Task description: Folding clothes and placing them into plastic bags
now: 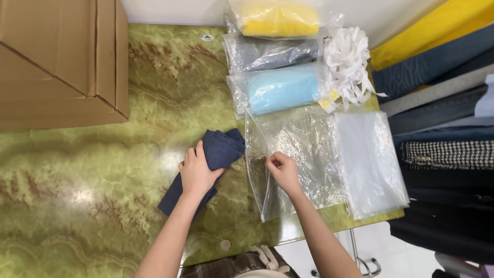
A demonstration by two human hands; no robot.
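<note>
Cloth (218,154), navy and folded small, lay pressed on the green marble table (103,195), at nine o'clock from the clear zip bag (303,154). Held down by the left hand (196,174), fingers curled loosely over it, likely to keep the folds neat. Pinched the bag's open edge with the right hand (282,170), fingertips closed tight, perhaps to lift the mouth. Kept the bag flat, mouth turned toward the cloth. Stacked at three o'clock: empty clear bags (368,159), close for grabbing. Lined up at twelve o'clock: filled bags, light blue (280,90), grey (270,51), yellow (278,19), beside white ribbons (347,62). Parked at ten o'clock, out of the way: cardboard box (56,62).
</note>
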